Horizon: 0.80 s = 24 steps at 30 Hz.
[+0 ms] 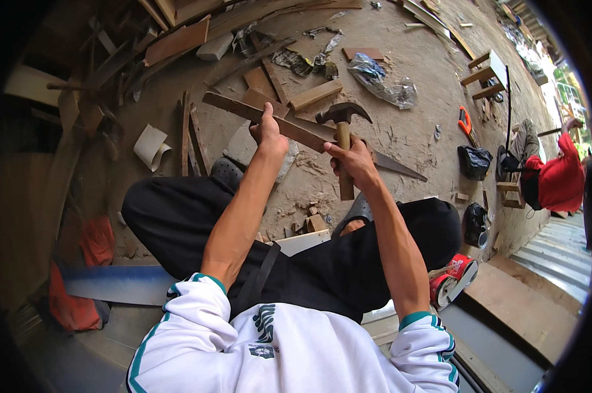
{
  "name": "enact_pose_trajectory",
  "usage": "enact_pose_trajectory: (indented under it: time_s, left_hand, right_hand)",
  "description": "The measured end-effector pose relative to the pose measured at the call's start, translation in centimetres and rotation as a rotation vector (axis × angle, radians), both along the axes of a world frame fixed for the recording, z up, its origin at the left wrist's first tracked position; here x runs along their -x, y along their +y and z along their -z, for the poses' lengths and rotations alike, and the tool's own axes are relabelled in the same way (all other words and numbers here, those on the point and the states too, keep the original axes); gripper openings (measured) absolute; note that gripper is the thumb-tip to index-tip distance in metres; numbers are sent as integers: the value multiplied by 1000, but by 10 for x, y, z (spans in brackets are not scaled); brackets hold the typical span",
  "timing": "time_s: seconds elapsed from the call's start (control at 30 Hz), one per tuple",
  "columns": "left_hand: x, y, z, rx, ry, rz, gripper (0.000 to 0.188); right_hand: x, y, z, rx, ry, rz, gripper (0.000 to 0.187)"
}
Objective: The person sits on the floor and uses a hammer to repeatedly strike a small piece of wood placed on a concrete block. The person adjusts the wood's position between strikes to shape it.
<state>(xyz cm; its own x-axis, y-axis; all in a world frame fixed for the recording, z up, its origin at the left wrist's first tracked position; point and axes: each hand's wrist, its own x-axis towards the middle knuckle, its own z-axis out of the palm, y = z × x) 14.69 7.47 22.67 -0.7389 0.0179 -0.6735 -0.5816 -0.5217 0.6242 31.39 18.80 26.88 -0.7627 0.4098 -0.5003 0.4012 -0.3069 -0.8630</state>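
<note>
My left hand (268, 133) is closed around a long, narrow wooden strip (302, 135), its thumb along the upper side. The strip slants across in front of me, its far end up to the left. My right hand (353, 160) grips a claw hammer (343, 133) by its wooden handle, head up and claw to the right. The strip's near end meets the hammer handle beside my right thumb; whether those fingers also touch it, I cannot tell. Behind the right hand, a pointed saw blade (399, 168) shows partly. Under my left wrist is a grey stone slab (242, 149).
Wood offcuts (315, 95) and plastic wrapping (382, 82) litter the dirt floor. Boards (178, 42) pile up at far left. An orange-handled tool (465, 121), a black bag (474, 162) and a small stool (489, 71) stand right. A person in red (561, 177) sits at far right.
</note>
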Motion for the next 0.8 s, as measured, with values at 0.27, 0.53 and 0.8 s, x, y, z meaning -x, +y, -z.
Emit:
enact_pose_trajectory:
  time_s: [0.27,0.53,0.8]
  left_hand:
    - [6,-33,44,412,200,-36,73]
    - [34,-74,121,1147,1469,694,48]
    - [63,-77,175,967,1681,1340,56]
  right_hand:
    - [21,9,46,76,38,24,40]
    - [49,23,101,-145,-49,-163,42]
    - [68,20,187,-158,-139,-168,45]
